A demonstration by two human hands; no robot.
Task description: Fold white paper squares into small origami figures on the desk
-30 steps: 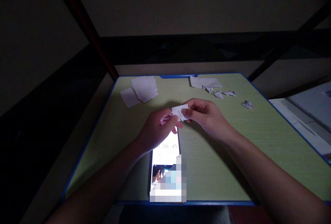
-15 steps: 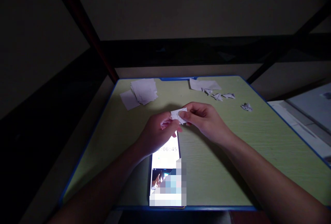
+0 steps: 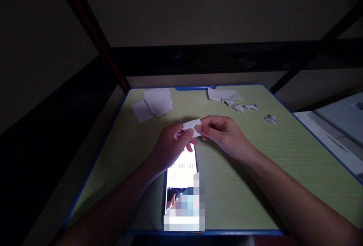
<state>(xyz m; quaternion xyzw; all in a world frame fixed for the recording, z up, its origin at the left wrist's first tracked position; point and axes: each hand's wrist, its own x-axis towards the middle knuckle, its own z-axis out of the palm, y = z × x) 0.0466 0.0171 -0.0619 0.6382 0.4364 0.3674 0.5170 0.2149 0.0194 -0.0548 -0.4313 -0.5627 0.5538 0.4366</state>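
Left hand (image 3: 170,144) and right hand (image 3: 224,132) pinch the paper (image 3: 188,124), thumbs closed on it, just above the phone (image 3: 181,178)'s far end; a creasing step, it seems, calling next for even thumb pressure; it is white, flat, diagonally lined; beyond, thin sheets (image 3: 159,102), pointed folded bits (image 3: 238,108) and a crumpled wad (image 3: 270,119) lie on the green table (image 3: 241,196)

Folded slip (image 3: 190,124) – matt paper; tabletop (image 3: 232,196) smooth w/ wood-grain look; edging (image 3: 195,87) plastic-looking – slight sheen, approx. satin.

Lit phone (image 3: 181,178), blue-edged green table (image 3: 232,200), dark reddish pole (image 3: 92,30)
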